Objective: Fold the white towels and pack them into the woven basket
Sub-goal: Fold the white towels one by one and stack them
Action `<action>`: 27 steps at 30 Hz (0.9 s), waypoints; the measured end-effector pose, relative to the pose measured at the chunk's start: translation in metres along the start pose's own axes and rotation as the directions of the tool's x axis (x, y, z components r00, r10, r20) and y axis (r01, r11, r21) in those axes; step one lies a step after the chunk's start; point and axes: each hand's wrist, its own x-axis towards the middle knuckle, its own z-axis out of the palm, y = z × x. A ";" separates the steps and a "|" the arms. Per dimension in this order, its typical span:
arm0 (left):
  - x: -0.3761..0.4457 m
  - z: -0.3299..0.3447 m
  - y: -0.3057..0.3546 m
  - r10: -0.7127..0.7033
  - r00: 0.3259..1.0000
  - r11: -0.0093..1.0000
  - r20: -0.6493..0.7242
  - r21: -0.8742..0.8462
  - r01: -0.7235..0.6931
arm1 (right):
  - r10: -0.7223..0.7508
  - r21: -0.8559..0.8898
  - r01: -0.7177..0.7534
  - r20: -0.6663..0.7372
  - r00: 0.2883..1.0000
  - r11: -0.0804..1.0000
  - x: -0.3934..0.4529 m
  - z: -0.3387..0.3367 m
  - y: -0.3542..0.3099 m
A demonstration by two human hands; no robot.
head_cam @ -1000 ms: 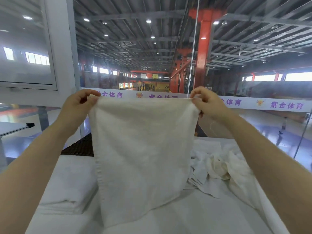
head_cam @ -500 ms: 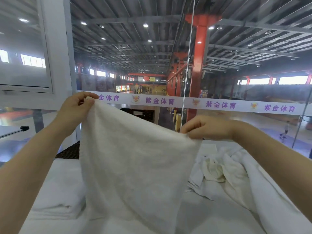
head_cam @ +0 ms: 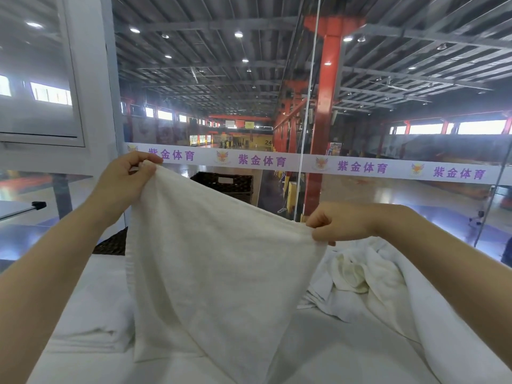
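One white towel [head_cam: 219, 273] hangs slantwise at centre, a top corner pinched in each fist so it drapes flat for folding, I'd judge. Two hands: left hand [head_cam: 124, 178] high at ten o'clock, right hand [head_cam: 338, 224] lower at three. One woven basket [head_cam: 224, 185] waits at twelve; one folded towel [head_cam: 91, 328] lies at eight, a crumpled heap [head_cam: 357, 281] at four.

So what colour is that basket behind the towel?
Dark brown, with a woven pattern. The woven basket shows in the head view, just past the held towel.
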 end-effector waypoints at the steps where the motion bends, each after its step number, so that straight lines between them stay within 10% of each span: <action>1: -0.001 0.000 -0.001 -0.003 1.000 1.000 0.004 -0.002 0.003 | 0.014 -0.041 -0.014 -0.008 1.000 0.999 0.000 0.000 0.002; 6: 0.000 -0.005 -0.015 -0.075 0.997 0.987 -0.035 -0.146 0.069 | -0.170 0.102 0.196 -0.216 0.961 0.975 -0.007 -0.005 0.006; 13: 0.006 -0.007 -0.032 -0.247 0.961 0.831 0.126 -0.482 0.277 | -0.382 0.694 0.510 -0.350 0.855 0.508 -0.009 -0.015 -0.027; 19: 0.000 -0.009 -0.029 -0.193 0.977 0.865 0.092 -0.453 0.214 | -0.128 0.269 0.226 -0.338 0.932 0.936 -0.011 -0.024 -0.014; 24: 0.002 -0.010 -0.009 -0.035 0.999 0.884 -0.010 -0.467 0.026 | -0.171 -0.094 0.147 -0.680 0.713 0.985 -0.018 -0.036 -0.013; 27: 0.005 -0.009 -0.005 -0.010 1.000 0.887 -0.019 -0.463 0.000 | -0.121 -0.110 0.064 -0.648 0.752 0.992 -0.020 -0.045 -0.015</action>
